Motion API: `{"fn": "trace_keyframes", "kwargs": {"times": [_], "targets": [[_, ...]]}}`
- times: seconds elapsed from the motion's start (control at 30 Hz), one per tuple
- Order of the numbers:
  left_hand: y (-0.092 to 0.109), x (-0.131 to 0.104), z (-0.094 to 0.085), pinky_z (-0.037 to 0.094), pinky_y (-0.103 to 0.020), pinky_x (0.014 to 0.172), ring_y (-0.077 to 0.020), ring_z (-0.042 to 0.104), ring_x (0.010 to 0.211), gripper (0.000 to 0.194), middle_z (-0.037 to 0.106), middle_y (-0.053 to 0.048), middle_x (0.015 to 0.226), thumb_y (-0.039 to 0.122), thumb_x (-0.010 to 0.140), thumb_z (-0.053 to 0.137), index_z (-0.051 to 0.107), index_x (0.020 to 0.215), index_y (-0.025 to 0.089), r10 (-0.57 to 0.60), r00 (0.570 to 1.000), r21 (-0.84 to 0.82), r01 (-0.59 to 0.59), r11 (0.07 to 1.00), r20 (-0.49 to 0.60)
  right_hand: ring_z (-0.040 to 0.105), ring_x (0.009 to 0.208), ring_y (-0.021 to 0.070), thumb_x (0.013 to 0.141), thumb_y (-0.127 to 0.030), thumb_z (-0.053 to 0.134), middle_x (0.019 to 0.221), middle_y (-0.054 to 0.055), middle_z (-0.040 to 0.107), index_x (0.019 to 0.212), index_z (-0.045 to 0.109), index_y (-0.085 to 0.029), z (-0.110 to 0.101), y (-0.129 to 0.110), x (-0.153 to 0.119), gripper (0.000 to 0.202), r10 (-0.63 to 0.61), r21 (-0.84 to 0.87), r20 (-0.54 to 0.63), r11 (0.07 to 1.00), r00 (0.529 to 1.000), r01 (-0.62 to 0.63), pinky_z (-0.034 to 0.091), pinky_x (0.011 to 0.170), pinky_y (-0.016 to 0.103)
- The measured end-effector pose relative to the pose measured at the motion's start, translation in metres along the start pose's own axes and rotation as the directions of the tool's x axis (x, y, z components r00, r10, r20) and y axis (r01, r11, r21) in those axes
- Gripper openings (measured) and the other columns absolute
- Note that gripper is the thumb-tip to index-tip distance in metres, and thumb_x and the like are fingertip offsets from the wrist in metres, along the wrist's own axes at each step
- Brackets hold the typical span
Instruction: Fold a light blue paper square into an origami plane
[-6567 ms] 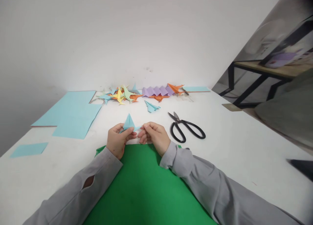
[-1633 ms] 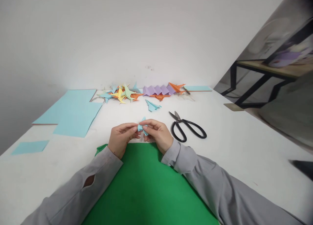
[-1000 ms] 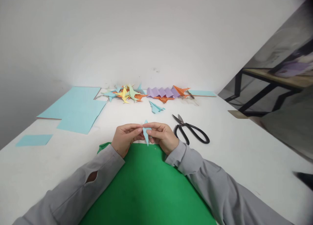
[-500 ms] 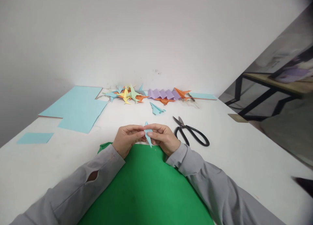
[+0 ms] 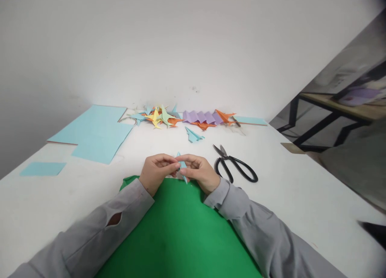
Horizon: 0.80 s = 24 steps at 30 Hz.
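A small folded light-blue paper piece, narrow and pointed at both ends, is pinched between my two hands above the near edge of the table. My left hand grips its left side with thumb and forefinger. On the right side, my right hand holds it between thumb and fingers. The fingers hide part of the paper. Beyond the hands lies a folded blue paper plane. Black-handled scissors rest to the right with their blades apart.
Large blue sheets and a small blue rectangle lie at left. Folded yellow, green, orange and blue figures and purple pleated paper sit by the wall. Green cloth covers my front.
The paper has turned a little between my fingers and looks narrower. My right fingers have shifted slightly on it. Both hands still hold it in nearly the same place.
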<state>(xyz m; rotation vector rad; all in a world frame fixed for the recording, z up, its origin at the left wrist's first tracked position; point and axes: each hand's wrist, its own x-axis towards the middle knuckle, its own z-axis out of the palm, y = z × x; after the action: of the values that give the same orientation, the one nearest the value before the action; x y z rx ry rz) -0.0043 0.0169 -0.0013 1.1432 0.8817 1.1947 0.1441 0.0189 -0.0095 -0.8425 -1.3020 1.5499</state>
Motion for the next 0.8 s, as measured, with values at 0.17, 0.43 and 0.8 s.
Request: {"fn": "trace_keyframes", "kwargs": {"times": [0.17,0.43,0.8], "targets": [[0.0011,-0.0016,0.0004,0.045,-0.024,0.047,-0.0097,0.053,0.044,0.017,0.058,0.001,0.05,0.027,0.058,0.072,0.063,0.063,0.013,0.031,0.999,0.045,-0.032,0.998,0.01,0.043,0.036,0.0045,0.058,-0.023,0.074,0.047,-0.006,0.052,0.087,0.066,-0.015,-0.0006,-0.0004,-0.0009,0.031,0.018,0.026,0.007,1.0,1.0,-0.018,0.033,0.036,0.018],[0.0005,-0.0022,0.0002,0.045,-0.025,0.049,-0.0109,0.054,0.046,0.017,0.058,0.0,0.051,0.025,0.06,0.07,0.064,0.07,0.013,0.026,0.998,-0.022,-0.025,0.999,0.057,0.045,0.038,0.0072,0.06,-0.027,0.071,0.046,-0.005,0.05,0.089,0.066,-0.015,-0.0036,0.0011,-0.001,0.032,0.028,0.044,0.001,0.999,1.0,-0.028,0.03,0.037,0.02],[0.0045,-0.0031,0.0019,0.046,-0.023,0.048,-0.0096,0.055,0.046,0.015,0.057,0.002,0.054,0.012,0.055,0.066,0.064,0.07,0.012,0.029,0.998,-0.02,-0.028,0.999,0.048,0.048,0.039,0.0084,0.059,-0.025,0.07,0.048,-0.004,0.054,0.091,0.066,-0.015,-0.0038,0.0007,-0.0006,0.034,0.075,0.053,-0.027,0.996,0.997,-0.073,0.033,0.038,0.02]]}}
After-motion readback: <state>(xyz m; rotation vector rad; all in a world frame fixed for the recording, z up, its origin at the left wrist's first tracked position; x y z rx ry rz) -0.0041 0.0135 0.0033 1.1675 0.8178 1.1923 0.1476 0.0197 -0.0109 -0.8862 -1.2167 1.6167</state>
